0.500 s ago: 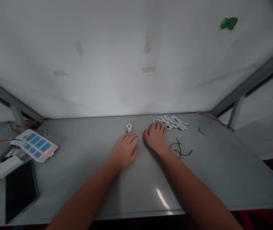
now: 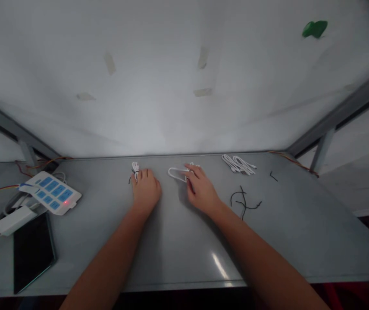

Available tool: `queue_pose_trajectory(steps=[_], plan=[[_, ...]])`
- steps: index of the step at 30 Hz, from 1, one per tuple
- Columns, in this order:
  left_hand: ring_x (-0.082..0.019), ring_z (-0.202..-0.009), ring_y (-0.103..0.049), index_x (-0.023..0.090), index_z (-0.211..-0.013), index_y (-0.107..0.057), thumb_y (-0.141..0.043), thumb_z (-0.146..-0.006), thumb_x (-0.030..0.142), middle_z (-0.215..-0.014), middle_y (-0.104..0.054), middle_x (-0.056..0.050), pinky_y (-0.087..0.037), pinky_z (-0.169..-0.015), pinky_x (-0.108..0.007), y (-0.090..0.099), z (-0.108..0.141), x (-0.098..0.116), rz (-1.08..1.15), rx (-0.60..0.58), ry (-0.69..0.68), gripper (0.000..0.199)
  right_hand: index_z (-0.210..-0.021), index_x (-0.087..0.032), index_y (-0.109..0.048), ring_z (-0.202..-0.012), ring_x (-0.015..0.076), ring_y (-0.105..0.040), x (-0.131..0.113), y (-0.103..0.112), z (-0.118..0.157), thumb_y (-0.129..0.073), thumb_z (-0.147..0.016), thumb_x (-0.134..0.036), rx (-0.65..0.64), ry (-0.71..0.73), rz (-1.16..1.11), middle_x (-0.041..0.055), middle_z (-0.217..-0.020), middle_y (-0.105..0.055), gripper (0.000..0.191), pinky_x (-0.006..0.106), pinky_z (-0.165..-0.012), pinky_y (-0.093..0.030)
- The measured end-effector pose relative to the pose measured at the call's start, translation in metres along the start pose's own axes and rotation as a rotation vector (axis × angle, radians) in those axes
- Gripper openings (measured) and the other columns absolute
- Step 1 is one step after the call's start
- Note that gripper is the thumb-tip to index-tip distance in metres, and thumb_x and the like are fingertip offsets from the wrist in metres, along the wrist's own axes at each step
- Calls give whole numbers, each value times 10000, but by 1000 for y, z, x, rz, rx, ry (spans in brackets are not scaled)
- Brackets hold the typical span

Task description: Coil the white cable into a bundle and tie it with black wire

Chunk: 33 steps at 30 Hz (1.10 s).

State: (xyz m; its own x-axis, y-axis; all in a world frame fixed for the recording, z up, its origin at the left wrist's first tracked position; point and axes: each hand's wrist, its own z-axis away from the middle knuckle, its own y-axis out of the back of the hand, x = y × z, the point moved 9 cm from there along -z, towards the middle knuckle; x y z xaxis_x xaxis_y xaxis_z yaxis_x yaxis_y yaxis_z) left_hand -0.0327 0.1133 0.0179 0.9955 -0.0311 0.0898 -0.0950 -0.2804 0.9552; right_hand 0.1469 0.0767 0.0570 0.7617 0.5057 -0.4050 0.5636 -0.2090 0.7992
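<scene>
My left hand [image 2: 146, 191] rests low on the grey table, its fingers curled over the lower part of a small white cable bundle [image 2: 135, 166]. A black tie [image 2: 130, 177] pokes out beside that bundle. Right of it, a looped white cable [image 2: 173, 171] is held between the thumb and fingers of my right hand [image 2: 202, 189]; the fingers hide part of the loop. Further right, more coiled white cables [image 2: 239, 164] lie near the table's back edge. Several loose black ties [image 2: 243, 202] lie closer to me, beside my right forearm.
At the left sits a white power strip [image 2: 55, 193] with blue sockets and a red light, next to a white adapter [image 2: 14, 220] and a dark tablet [image 2: 33, 249]. A lone black tie [image 2: 273, 176] lies at right. Behind the table rises a pale wall [image 2: 158, 120].
My left hand has moved left with the small bundle. My right hand has taken a white cable from the coiled ones and brought it left, to the table's middle.
</scene>
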Motion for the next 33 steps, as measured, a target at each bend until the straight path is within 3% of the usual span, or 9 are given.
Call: queue_pose_trajectory(steps=[5,8,10,14,20,22,27,30,33], plan=[[-382,-1301,-537,128,-1199,-628,-418,-949,173,-1221,-666,-203,-140,-1213,-721,4,-2,0,41,49,14,330,-1131,-115,-679,-1239,309,-512,45,12,-2,-490,-782,-7,77,-249,118,175,-1317,-622,412,428,-1097,-417],[-299,-1327,-546,158,-1315,-571,-381,-975,163,-1347,-641,-165,-227,-1254,-581,6,-2,24,195,39,-166,389,-1104,-118,-675,-1164,306,-525,54,8,-3,-489,-772,9,25,-293,184,162,-1242,-647,402,406,-1034,-421],[-251,-1428,-470,174,-1360,-537,-368,-987,157,-1493,-556,-139,-253,-1265,-499,6,1,45,299,7,-340,410,-1057,-128,-677,-1102,297,-536,56,2,-4,-490,-777,13,-43,-297,210,145,-1157,-667,365,385,-990,-419],[-252,-1530,-332,179,-1229,-573,-361,-986,130,-1607,-437,-120,-233,-1274,-512,-3,7,71,395,-74,-509,326,-990,-145,-674,-1053,287,-539,55,-8,-6,-498,-803,3,-133,-289,242,138,-1085,-672,296,374,-950,-411],[-261,-1200,-589,179,-1087,-536,-396,-944,97,-1229,-635,-155,-476,-1067,-461,-12,6,72,595,-141,-491,217,-1044,-157,-682,-1059,266,-542,47,-12,-6,-491,-808,0,-170,-179,179,118,-1092,-674,342,362,-967,-416],[-258,-1141,-589,169,-1107,-526,-405,-931,86,-1162,-626,-149,-488,-1036,-444,-14,4,68,609,-137,-455,230,-1075,-146,-689,-1085,277,-540,52,-4,-5,-507,-806,-15,-123,-219,214,133,-1128,-664,351,368,-983,-414],[-262,-1147,-551,146,-1190,-524,-411,-804,-36,-1189,-590,-151,-472,-1046,-432,-20,2,64,557,-153,-409,442,-1068,-75,-705,-1053,341,-567,85,12,6,-545,-859,-140,-81,-516,400,213,-1101,-663,271,432,-958,-417],[-276,-1145,-536,158,-1153,-556,-428,-705,-78,-1192,-575,-142,-472,-1029,-439,-22,3,66,494,-176,-419,523,-946,-123,-752,-1027,343,-577,88,3,8,-561,-920,-272,-102,-537,385,198,-1034,-677,243,449,-944,-414],[-300,-1091,-539,171,-975,-589,-446,-714,-62,-1126,-579,-147,-493,-962,-469,-26,3,65,426,-217,-403,378,-859,-172,-763,-996,323,-569,80,-8,5,-582,-945,-355,-76,-471,302,160,-989,-679,271,443,-918,-424]])
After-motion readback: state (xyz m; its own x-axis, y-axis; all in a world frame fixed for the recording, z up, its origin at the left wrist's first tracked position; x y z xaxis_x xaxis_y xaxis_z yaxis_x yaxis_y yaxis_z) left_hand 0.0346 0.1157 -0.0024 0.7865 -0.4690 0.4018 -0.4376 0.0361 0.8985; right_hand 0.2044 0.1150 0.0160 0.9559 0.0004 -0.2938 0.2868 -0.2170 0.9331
